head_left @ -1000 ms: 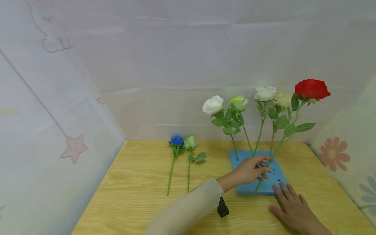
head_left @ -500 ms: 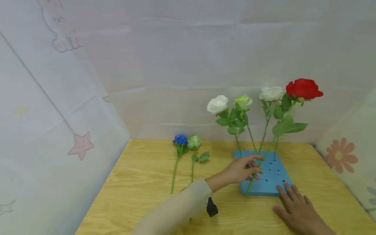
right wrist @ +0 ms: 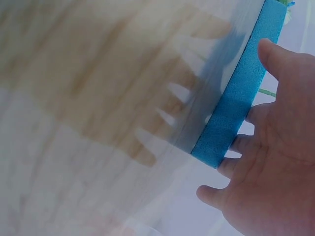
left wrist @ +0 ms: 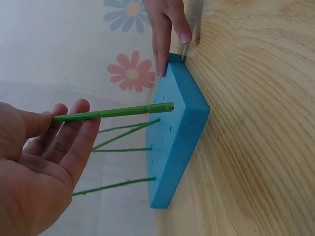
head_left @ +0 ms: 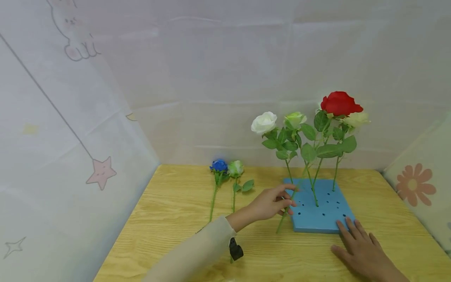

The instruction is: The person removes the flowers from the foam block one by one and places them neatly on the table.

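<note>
1. Four stems [left wrist: 129, 183] stand in the blue block [head_left: 317, 226].
2. Left hand [head_left: 268, 204] pinches the red rose [head_left: 340, 103], stem end [left wrist: 161, 107] free nearby; spread right hand [head_left: 363, 249] touches the blue block.
3. Blue rose [head_left: 219, 166], pale-green rose [head_left: 235, 168]: on the desk [head_left: 172, 207], seemingly left.

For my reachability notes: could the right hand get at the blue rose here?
Probably not directly: the left hand, holding the red rose by its stem, lies between the right hand and the blue rose.

In front of me is a yellow wood-grained table [head_left: 169, 219]. A holed blue board [head_left: 311, 221] lies flat toward my right; to its left I see a blue rose [head_left: 219, 166] and a pale green rose [head_left: 235, 169] lying side by side.
</note>
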Action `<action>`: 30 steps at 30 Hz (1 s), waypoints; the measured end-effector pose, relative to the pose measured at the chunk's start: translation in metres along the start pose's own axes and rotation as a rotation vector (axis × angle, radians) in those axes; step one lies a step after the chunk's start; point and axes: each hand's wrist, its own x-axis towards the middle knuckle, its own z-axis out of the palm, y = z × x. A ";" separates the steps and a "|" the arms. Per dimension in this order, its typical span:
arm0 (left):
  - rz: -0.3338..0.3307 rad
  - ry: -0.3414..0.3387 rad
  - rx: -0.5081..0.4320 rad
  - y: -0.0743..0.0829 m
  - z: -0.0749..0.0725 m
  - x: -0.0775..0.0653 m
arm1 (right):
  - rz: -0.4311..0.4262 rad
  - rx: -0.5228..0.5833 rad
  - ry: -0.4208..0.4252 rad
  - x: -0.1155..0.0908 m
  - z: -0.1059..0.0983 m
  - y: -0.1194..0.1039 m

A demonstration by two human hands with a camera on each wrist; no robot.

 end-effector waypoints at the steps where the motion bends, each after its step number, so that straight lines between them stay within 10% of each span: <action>1: -0.007 0.003 -0.010 -0.001 -0.003 -0.003 | -0.002 -0.003 0.003 0.000 0.000 0.000; 30: -0.107 0.221 -0.058 -0.024 -0.092 -0.111 | -0.044 -0.037 0.010 0.004 -0.009 -0.002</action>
